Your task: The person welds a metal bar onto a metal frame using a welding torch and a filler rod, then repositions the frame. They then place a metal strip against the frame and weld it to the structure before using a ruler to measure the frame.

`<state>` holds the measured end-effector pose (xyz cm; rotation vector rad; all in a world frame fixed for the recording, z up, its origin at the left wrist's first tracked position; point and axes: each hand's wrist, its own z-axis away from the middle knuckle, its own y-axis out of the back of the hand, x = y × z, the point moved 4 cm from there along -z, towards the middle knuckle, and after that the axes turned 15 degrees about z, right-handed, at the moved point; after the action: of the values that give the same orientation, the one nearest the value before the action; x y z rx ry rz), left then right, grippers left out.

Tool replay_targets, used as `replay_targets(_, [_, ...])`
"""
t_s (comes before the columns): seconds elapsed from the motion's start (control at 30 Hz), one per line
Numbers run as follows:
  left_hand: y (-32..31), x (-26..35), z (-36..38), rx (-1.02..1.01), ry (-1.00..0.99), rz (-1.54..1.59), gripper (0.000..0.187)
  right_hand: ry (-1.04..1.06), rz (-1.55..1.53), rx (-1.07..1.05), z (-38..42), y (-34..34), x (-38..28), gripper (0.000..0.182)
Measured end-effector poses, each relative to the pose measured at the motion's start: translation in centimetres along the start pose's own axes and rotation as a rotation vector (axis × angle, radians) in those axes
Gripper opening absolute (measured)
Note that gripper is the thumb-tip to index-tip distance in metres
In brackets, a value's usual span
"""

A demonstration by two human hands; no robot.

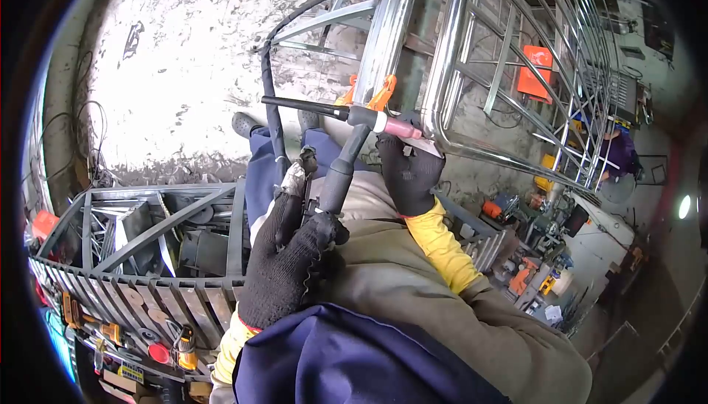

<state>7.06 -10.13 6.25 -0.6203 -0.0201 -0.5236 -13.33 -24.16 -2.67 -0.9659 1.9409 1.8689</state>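
My left hand (291, 264), in a dark knit glove with a pale wrapped fingertip, is closed on the black handle of a TIG welding torch (346, 160). The torch's pink nozzle (402, 128) points right, toward the bend of a shiny metal tube (435, 120). Just below the nozzle and the bend is my right hand (409, 175), gloved and with its fingers curled in. A small pale flat piece (428, 146) shows at its fingertips; what it is I cannot make out. A black torch cable (271, 101) runs up past my left hand.
Orange clamps (382, 94) grip a metal bar ahead. A barred metal frame (509, 57) rises at upper right, with an orange object (535, 73) behind it. A slatted metal rack (169, 249) stands at left, near a yellow power tool (186, 349). Tools lie at right.
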Motion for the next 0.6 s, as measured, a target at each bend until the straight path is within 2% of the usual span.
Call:
replay_targets(0.07, [0.1,-0.2,-0.1,-0.011,-0.027,0.004,0.074,-0.035,-0.055,-0.013,0.0,0.0,0.0,0.010])
replay_targets(0.3, [0.5,-1.0,-0.5,-0.027,-0.100,0.020,0.075,0.027,0.042,0.031,-0.1,0.2,-0.2,0.012])
replay_targets(0.47, [0.0,-1.1,-0.1,-0.004,-0.073,0.078,0.074,0.053,0.094,0.025,-0.1,0.2,-0.4,0.012])
replay_targets(0.6, [0.1,-1.6,0.0,-0.019,-0.075,0.120,0.071,-0.019,-0.050,0.060,0.2,-0.5,0.2,0.011])
